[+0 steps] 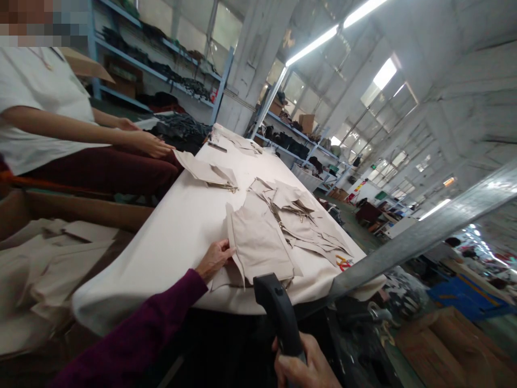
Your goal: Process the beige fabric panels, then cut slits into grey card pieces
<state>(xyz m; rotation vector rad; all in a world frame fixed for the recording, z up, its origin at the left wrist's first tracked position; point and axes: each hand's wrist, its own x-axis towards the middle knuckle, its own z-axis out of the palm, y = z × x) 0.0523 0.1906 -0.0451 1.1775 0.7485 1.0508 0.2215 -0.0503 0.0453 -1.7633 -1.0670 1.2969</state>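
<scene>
Nearest to me, the right hand [305, 360] has its fingers wrapped around the handle of a black handheld tool [279, 310], whose head points away at the near edge of the table [173, 237]. I can't tell whether that head touches any fabric.

A little farther and to the left, the left hand [213, 261], coming out of a purple sleeve [161, 310], has its bent fingertips against the left edge of a beige fabric piece [260, 242]. I can't tell from here whether they pinch it. The piece lies flat near the table's near end, with more fabric under it.

At near left I see a cardboard box [91, 209] holding more beige pieces [78, 264]. At near right, orange-handled scissors [343, 263] lie near a slanting metal post [424, 230].

Just beyond the piece, a loose heap of beige cuttings [297, 215] spreads to the right. Farther left, a seated co-worker in a white shirt [44, 102] has both hands over the lap, one at a beige panel [204, 171] reaching onto the table. At the far side I see blue shelves [161, 75] loaded with dark material.
</scene>
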